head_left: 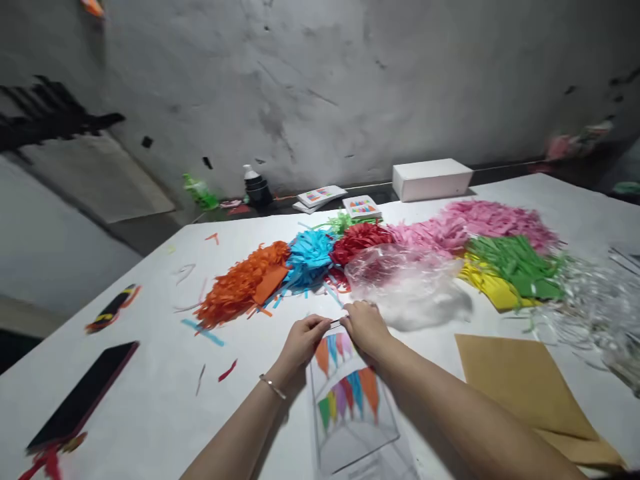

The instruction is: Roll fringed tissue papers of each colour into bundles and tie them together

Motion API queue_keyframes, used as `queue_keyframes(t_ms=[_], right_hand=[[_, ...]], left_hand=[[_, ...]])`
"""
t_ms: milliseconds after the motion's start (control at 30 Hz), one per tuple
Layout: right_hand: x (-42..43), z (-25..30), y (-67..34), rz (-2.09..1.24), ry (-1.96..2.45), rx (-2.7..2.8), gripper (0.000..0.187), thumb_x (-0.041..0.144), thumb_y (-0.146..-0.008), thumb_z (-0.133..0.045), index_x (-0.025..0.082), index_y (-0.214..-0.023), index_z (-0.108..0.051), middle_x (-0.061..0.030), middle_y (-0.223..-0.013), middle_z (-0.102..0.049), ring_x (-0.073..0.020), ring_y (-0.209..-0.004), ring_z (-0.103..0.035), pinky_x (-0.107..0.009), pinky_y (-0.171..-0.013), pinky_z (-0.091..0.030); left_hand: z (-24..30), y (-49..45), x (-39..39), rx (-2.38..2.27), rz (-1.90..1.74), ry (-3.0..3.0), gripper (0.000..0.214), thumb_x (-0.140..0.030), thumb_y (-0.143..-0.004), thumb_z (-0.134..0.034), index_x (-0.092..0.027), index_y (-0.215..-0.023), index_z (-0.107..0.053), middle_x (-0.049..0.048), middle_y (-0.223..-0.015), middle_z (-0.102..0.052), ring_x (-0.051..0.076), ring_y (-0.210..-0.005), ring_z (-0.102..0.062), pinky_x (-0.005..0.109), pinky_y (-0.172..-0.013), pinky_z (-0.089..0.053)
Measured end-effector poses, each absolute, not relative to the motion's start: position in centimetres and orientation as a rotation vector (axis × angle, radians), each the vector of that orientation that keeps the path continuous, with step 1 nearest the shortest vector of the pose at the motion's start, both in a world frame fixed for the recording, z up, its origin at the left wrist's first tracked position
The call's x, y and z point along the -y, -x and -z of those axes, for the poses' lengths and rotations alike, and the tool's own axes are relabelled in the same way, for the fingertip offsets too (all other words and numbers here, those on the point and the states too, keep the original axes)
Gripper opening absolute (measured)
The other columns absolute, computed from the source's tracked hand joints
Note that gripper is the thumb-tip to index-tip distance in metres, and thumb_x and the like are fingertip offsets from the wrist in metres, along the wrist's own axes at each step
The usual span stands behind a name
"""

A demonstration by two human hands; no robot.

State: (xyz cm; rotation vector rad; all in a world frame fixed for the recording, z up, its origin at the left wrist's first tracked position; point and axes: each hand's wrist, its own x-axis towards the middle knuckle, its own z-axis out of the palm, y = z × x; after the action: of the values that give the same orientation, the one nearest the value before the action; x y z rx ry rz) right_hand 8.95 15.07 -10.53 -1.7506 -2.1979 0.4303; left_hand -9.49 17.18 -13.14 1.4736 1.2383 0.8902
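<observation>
A flat printed card with rows of colourful pennant shapes lies before me on the white table, and it seems to be in a clear plastic sleeve. At its far end my left hand is closed, thumb and fingers pinched together. My right hand is closed at the same end, close beside the left. A thin narrow strip shows between the fingertips; it looks like the sleeve's top edge, though it is too small to be sure. A bracelet circles my left wrist.
Beyond my hands lie orange, blue, red and pink paper tassels, and clear plastic bags. A brown envelope lies right, a phone left. A white box stands at the back.
</observation>
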Motion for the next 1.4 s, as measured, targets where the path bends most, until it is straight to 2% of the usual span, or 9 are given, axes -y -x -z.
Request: queue_keyframes(t_ms=[233,400,500,600,700,800,900,1000,1400], right_hand=[[-13.2,9.1,-10.9,-0.507,1.727,2.082,0.021,0.033,-0.097,-0.059,0.015,-0.106,-0.066,-0.0055,-0.107,-0.067,-0.019,-0.098,-0.065,-0.04,-0.086,-0.055],[-6.4,9.9,-17.4,-0.4,1.731,1.93,0.025,0.024,-0.089,-0.066,0.023,-0.114,-0.066,-0.005,-0.117,-0.068,-0.0208,-0.109,-0.062,-0.035,-0.097,-0.049],[-1.8,11.7,-25.6,-0.282,1.85,1.749,0.034,0.019,-0.093,-0.054,0.019,-0.127,-0.059,-0.0115,-0.128,-0.064,-0.0262,-0.123,-0.055,-0.046,-0.108,-0.039],[1.0,14.2,-33.4,-0.009,1.979,1.637,0.051,0.03,-0.088,-0.063,0.021,-0.137,-0.051,-0.0132,-0.14,-0.055,-0.0348,-0.135,-0.043,-0.058,-0.112,-0.029],[1.4,16.0,-37.4,0.014,2.035,1.597,0.061,0.037,-0.081,-0.071,0.025,-0.138,-0.051,-0.0108,-0.125,-0.062,-0.0334,-0.118,-0.055,-0.052,-0.099,-0.043],[0.7,16.5,-37.9,-0.033,2.0,1.601,0.036,0.034,-0.087,-0.066,0.025,-0.121,-0.061,-0.0066,-0.102,-0.066,-0.0259,-0.097,-0.063,-0.041,-0.085,-0.05],[0.4,16.2,-37.5,-0.058,1.943,1.602,0.017,0.029,-0.094,-0.057,0.024,-0.108,-0.065,-0.0053,-0.097,-0.066,-0.0211,-0.09,-0.064,-0.034,-0.079,-0.051],[0.6,15.3,-37.3,-0.028,1.89,1.622,0.019,0.029,-0.096,-0.057,0.026,-0.112,-0.065,-0.0062,-0.103,-0.066,-0.0227,-0.097,-0.062,-0.038,-0.086,-0.048],[-1.4,12.2,-35.8,0.069,1.525,1.774,0.016,0.012,-0.095,-0.057,0.02,-0.098,-0.07,-0.0036,-0.085,-0.067,-0.0181,-0.083,-0.059,-0.036,-0.081,-0.043]], left_hand=[[9.1,8.1,-19.6,-1.062,-0.527,-1.699,0.042,-0.057,-0.077,-0.071,-0.015,-0.073,-0.071,-0.0012,-0.063,-0.055,0.011,-0.054,-0.043,0.021,-0.05,-0.032],[9.9,6.6,-21.9,-1.002,-0.345,-1.981,0.042,-0.06,-0.077,-0.069,-0.018,-0.074,-0.074,0.0051,-0.078,-0.066,0.021,-0.075,-0.061,0.028,-0.066,-0.05],[9.3,5.0,-21.1,-1.024,-0.476,-2.291,0.038,-0.057,-0.083,-0.064,-0.022,-0.093,-0.076,0.0112,-0.112,-0.066,0.03,-0.107,-0.061,0.037,-0.085,-0.054],[7.5,0.3,-18.0,-0.883,-0.455,-2.432,0.03,-0.045,-0.093,-0.056,-0.025,-0.111,-0.07,0.0104,-0.12,-0.063,0.027,-0.113,-0.06,0.038,-0.095,-0.052],[6.6,-7.5,-14.2,-0.523,-0.226,-2.386,0.029,-0.036,-0.097,-0.054,-0.026,-0.122,-0.064,0.0102,-0.126,-0.061,0.022,-0.114,-0.06,0.035,-0.099,-0.05],[8.2,-15.1,-12.2,-0.435,-0.227,-2.396,0.052,-0.032,-0.087,-0.068,-0.022,-0.136,-0.054,0.016,-0.142,-0.051,0.029,-0.128,-0.05,0.044,-0.108,-0.043],[10.7,-19.5,-12.5,-0.555,-0.204,-2.338,0.035,-0.025,-0.085,-0.07,-0.016,-0.118,-0.066,0.015,-0.116,-0.067,0.029,-0.107,-0.062,0.041,-0.096,-0.049],[11.7,-20.3,-13.3,-0.598,-0.169,-2.271,0.014,-0.023,-0.091,-0.061,-0.016,-0.092,-0.073,0.0078,-0.087,-0.073,0.02,-0.08,-0.065,0.029,-0.077,-0.051],[9.8,-19.3,-13.0,-0.72,-0.137,-1.955,0.037,-0.048,-0.091,-0.054,-0.016,-0.079,-0.069,0.0032,-0.077,-0.068,0.016,-0.073,-0.055,0.025,-0.066,-0.041]])
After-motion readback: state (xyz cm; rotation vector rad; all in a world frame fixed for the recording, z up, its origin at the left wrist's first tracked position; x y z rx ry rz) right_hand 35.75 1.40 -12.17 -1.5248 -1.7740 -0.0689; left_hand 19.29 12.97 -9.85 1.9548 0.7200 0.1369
